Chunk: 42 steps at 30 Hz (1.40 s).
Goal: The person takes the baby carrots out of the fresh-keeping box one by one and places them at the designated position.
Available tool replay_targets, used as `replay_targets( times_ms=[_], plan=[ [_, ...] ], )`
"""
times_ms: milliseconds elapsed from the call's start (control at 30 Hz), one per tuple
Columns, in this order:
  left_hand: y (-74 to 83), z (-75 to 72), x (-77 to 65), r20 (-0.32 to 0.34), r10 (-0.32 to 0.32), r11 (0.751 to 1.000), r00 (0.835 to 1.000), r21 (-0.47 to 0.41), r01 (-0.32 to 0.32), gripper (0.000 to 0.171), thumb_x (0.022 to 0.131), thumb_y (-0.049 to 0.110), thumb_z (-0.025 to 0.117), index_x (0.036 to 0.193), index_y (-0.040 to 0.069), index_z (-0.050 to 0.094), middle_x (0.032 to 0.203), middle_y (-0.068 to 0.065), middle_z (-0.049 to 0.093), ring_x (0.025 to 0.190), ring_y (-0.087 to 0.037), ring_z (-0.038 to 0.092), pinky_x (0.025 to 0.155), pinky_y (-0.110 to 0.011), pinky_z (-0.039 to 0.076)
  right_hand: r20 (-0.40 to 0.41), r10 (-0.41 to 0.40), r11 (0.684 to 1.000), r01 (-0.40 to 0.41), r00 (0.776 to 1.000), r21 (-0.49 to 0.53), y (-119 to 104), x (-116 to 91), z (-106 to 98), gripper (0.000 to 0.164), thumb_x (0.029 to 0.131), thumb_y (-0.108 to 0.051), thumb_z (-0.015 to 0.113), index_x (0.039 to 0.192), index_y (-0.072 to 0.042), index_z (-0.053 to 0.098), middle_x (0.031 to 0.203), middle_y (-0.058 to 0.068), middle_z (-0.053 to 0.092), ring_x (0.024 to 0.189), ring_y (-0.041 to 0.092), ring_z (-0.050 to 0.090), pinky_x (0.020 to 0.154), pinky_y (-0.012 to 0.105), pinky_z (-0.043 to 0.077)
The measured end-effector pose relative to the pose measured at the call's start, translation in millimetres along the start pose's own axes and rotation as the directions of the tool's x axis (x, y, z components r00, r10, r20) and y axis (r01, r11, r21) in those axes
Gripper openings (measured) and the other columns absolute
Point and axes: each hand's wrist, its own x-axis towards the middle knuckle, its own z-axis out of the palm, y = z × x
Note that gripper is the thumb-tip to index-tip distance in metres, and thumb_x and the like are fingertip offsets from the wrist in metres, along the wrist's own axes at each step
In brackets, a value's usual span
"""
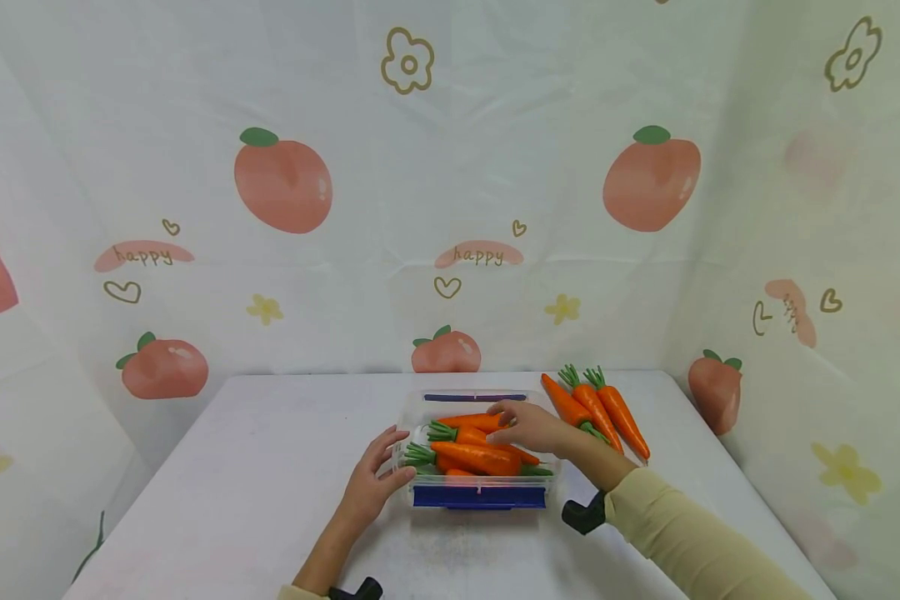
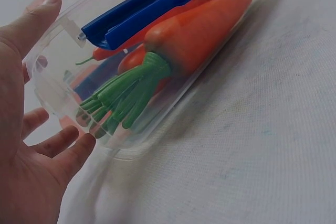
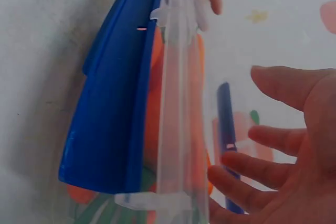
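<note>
A clear plastic box (image 1: 407, 492) with blue clasps stands on the table and holds several orange carrots (image 1: 468, 457) with green tops. My left hand (image 1: 367, 483) is at the box's left end, thumb toward the front corner and fingers spread along that side. In the left wrist view its fingertips (image 2: 84, 148) lie close against the clear wall. Above the carrots, at the box's right side, is my right hand (image 1: 532, 427). The right wrist view shows its fingers (image 3: 262, 169) apart, with nothing between them.
Three more carrots (image 1: 622, 417) lie on the table to the right of the box, toward the back edge. The white table (image 1: 270, 467) meets a curtain (image 1: 345, 292) printed with fruit behind it. Each wrist wears a black mount (image 1: 583, 515).
</note>
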Motion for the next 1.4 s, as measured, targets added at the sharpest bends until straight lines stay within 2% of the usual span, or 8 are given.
replay_targets(
  times_ms=[233, 433, 567, 800, 1000, 1200, 1400],
  plan=[
    [-0.6, -0.2, 0.7, -0.001, 0.032, 0.999, 1.0, 0.009, -0.032, 0.054, 0.088, 0.022, 0.072, 0.138, 0.015, 0.053, 0.155, -0.012, 0.031, 0.13, -0.041, 0.043, 0.101, -0.049, 0.042, 0.102, -0.025, 0.999, 0.028, 0.994, -0.032, -0.5, 1.8, 7.9, 0.043, 0.085, -0.028, 0.075, 0.122, -0.01, 0.062, 0.103, 0.003, 0.063, 0.091, 0.02, 0.057, 0.083, 0.042, 0.054],
    [2.3, -0.7, 0.8, 0.005, 0.025, 1.0, 1.0, -0.007, -0.025, 0.054, 0.088, 0.022, 0.072, 0.138, 0.014, 0.053, 0.155, -0.012, 0.031, 0.13, -0.041, 0.043, 0.102, -0.049, 0.041, 0.148, -0.042, 0.996, 0.053, 0.988, -0.071, -0.1, 1.5, 14.8, 0.036, 0.087, -0.027, 0.073, 0.119, -0.012, 0.065, 0.108, 0.002, 0.061, 0.098, 0.022, 0.055, 0.09, 0.046, 0.05],
    [3.7, -1.3, 0.9, 0.008, 0.025, 1.0, 1.0, -0.009, -0.025, 0.054, 0.089, 0.02, 0.071, 0.139, 0.014, 0.052, 0.155, -0.013, 0.03, 0.131, -0.041, 0.043, 0.102, -0.05, 0.041, 0.148, -0.045, 0.992, 0.061, 0.988, -0.107, 0.1, 2.5, 18.5, 0.037, 0.087, -0.026, 0.074, 0.119, -0.011, 0.066, 0.107, 0.003, 0.061, 0.099, 0.023, 0.054, 0.091, 0.049, 0.049],
    [2.5, 0.2, 3.4, -0.005, 0.008, 1.0, 1.0, -0.024, -0.008, 0.052, 0.089, 0.012, 0.07, 0.138, 0.011, 0.052, 0.155, -0.017, 0.03, 0.13, -0.045, 0.041, 0.102, -0.054, 0.039, 0.141, -0.043, 0.981, 0.068, 0.989, -0.179, -1.6, 5.6, 19.2, 0.034, 0.083, -0.015, 0.077, 0.116, -0.009, 0.067, 0.1, 0.001, 0.062, 0.092, 0.021, 0.055, 0.091, 0.045, 0.05],
    [3.5, -0.5, 3.3, 0.002, 0.017, 1.0, 1.0, -0.014, -0.017, 0.052, 0.089, 0.017, 0.071, 0.138, 0.014, 0.053, 0.155, -0.014, 0.03, 0.131, -0.042, 0.041, 0.102, -0.051, 0.04, 0.138, -0.047, 0.976, 0.075, 0.989, -0.202, -3.0, 5.4, 18.6, 0.033, 0.084, -0.012, 0.076, 0.116, -0.009, 0.067, 0.101, 0.002, 0.063, 0.093, 0.021, 0.056, 0.092, 0.045, 0.05],
    [2.4, -1.2, 1.4, 0.01, 0.018, 1.0, 1.0, -0.003, -0.018, 0.054, 0.089, 0.023, 0.072, 0.138, 0.015, 0.053, 0.155, -0.011, 0.031, 0.131, -0.041, 0.041, 0.102, -0.049, 0.041, 0.117, -0.058, 0.982, 0.077, 0.991, -0.172, -1.2, 5.6, 16.7, 0.035, 0.085, -0.013, 0.075, 0.119, -0.009, 0.066, 0.102, 0.002, 0.061, 0.095, 0.022, 0.055, 0.093, 0.047, 0.049],
    [0.3, -1.4, 0.2, 0.007, 0.031, 1.0, 1.0, 0.002, -0.031, 0.054, 0.089, 0.022, 0.072, 0.139, 0.014, 0.052, 0.155, -0.013, 0.031, 0.131, -0.043, 0.041, 0.102, -0.051, 0.04, 0.051, -0.078, 0.991, 0.083, 0.996, -0.107, -3.6, 5.3, 4.6, 0.035, 0.087, -0.014, 0.073, 0.121, -0.012, 0.065, 0.103, 0.003, 0.061, 0.095, 0.022, 0.055, 0.09, 0.044, 0.051]
  ],
)
